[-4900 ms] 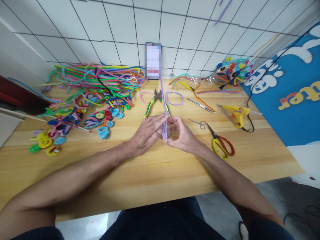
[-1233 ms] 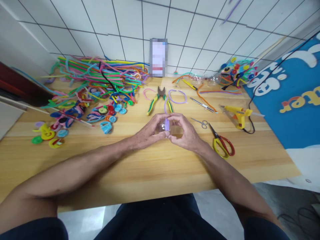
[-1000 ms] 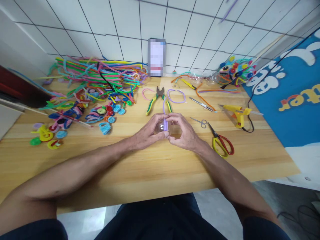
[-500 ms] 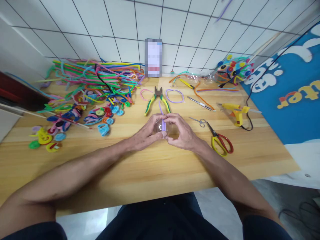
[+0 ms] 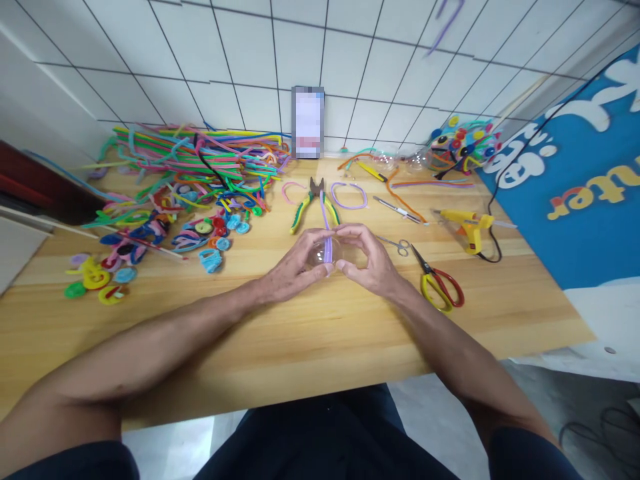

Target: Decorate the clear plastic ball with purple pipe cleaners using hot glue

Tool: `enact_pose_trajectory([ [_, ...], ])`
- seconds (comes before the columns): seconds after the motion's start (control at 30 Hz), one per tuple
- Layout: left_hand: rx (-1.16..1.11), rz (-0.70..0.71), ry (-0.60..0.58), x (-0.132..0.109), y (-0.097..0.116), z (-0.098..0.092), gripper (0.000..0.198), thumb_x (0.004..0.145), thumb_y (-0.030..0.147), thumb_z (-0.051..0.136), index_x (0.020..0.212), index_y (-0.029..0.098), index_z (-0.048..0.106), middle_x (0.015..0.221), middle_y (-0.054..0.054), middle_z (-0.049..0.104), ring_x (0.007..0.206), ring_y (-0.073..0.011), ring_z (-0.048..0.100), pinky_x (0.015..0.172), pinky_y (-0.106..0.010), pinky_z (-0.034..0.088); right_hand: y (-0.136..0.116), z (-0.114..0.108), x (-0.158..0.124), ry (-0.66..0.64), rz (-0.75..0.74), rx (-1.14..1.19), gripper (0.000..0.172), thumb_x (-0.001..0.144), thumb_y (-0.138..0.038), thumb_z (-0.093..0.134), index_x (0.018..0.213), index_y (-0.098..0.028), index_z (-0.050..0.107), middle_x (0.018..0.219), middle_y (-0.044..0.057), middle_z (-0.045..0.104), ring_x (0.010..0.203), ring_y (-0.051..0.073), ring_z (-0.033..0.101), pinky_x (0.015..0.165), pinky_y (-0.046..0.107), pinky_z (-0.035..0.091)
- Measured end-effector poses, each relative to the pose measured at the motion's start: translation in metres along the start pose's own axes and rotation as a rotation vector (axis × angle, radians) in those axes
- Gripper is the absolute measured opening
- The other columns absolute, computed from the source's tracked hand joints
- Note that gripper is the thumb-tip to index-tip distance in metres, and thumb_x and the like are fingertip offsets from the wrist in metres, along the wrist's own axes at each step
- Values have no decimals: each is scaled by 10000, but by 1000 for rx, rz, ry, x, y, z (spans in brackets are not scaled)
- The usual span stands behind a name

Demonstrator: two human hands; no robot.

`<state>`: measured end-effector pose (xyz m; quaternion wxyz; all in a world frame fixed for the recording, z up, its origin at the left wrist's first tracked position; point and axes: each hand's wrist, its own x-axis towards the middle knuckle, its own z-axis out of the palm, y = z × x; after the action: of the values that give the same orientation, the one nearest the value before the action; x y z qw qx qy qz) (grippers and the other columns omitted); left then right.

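Note:
A clear plastic ball [image 5: 318, 255] sits between my hands above the table, with strands of purple pipe cleaner [image 5: 328, 249] laid round its middle. One loose end of the pipe cleaner sticks up past my fingertips. My left hand [image 5: 293, 267] grips the ball from the left, thumb on its near side. Curved round the right side, my right hand [image 5: 373, 263] holds the ball with its fingertips at the far side by the strands; its thumb is near the front. Just beyond the hands lie green-and-yellow pliers [image 5: 317, 189] and a purple pipe cleaner loop [image 5: 349, 195].
Piled pipe cleaners [image 5: 200, 153] and small twisted shapes [image 5: 95, 273] cover the left. At right lie red-and-yellow scissors [image 5: 443, 287], small scissors [image 5: 401, 247], a pen [image 5: 397, 209], a yellow cutter [image 5: 373, 171] and a yellow glue gun [image 5: 467, 227]. A phone [image 5: 308, 123] leans on the tiled wall.
My right thumb has shifted a little away from the ball's front, and the right hand's fingers have opened slightly. The view has tilted slightly; the ball stays in place.

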<state>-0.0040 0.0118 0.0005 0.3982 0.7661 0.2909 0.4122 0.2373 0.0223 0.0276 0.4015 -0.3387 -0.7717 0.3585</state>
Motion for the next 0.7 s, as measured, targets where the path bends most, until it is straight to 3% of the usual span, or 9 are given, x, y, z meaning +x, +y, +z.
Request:
enact_pose_trajectory([
  [0.2, -36, -64, -7, -3, -2, 2, 909, 1064, 502, 724, 1792, 345, 202, 1729, -175, 463, 1609, -364, 497, 1352, -636, 415, -6, -12, 10, 161, 187, 53, 378, 908, -461, 813, 1216, -290, 676, 1361, 77, 753, 1296, 285, 726, 1162, 522, 608],
  [0.3, -15, -114, -19, -4, -1, 1, 924, 1053, 488, 738, 1784, 312, 202, 1674, -186, 514, 1566, -367, 540, 1303, -622, 473, -16, -34, 6, 186, 232, 23, 302, 914, -430, 799, 1157, -275, 710, 1298, 71, 783, 1214, 270, 752, 1125, 514, 621],
  [0.43, 96, -83, -13, -4, -3, -1, 611, 1056, 459, 725, 1600, 276, 515, 1553, -146, 605, 1459, -345, 605, 1276, -596, 498, -21, -80, -23, 298, 306, -122, 283, 909, -444, 794, 1123, -267, 741, 1244, 66, 806, 1044, 248, 777, 1007, 490, 652],
  [0.5, 107, -65, -2, -4, -5, -1, 568, 1060, 444, 720, 1571, 283, 531, 1523, -136, 618, 1435, -333, 614, 1266, -600, 503, -14, -111, -43, 462, 337, -269, 301, 885, -470, 789, 1096, -261, 741, 1203, 71, 802, 1042, 256, 770, 993, 487, 649],
  [0.6, 102, -35, 2, -4, -6, 1, 545, 1060, 427, 715, 1556, 296, 533, 1538, -132, 606, 1457, -338, 596, 1279, -630, 486, 7, -162, -69, 810, 426, -566, 347, 822, -470, 774, 1066, -232, 712, 1212, 126, 783, 1101, 297, 747, 1000, 507, 630],
  [0.63, 100, -34, 3, -4, -6, 1, 540, 1059, 423, 713, 1552, 299, 533, 1552, -133, 597, 1473, -343, 586, 1286, -638, 478, 15, -177, -74, 885, 492, -648, 364, 807, -451, 769, 1076, -214, 701, 1227, 155, 775, 1120, 312, 738, 1014, 520, 619],
  [0.7, 94, -44, 7, -4, -5, 2, 539, 1055, 422, 713, 1548, 301, 533, 1584, -137, 579, 1501, -354, 567, 1298, -643, 467, 32, -201, -80, 912, 622, -753, 370, 789, -421, 777, 1064, -190, 687, 1221, 190, 768, 1144, 323, 717, 1051, 523, 595],
])
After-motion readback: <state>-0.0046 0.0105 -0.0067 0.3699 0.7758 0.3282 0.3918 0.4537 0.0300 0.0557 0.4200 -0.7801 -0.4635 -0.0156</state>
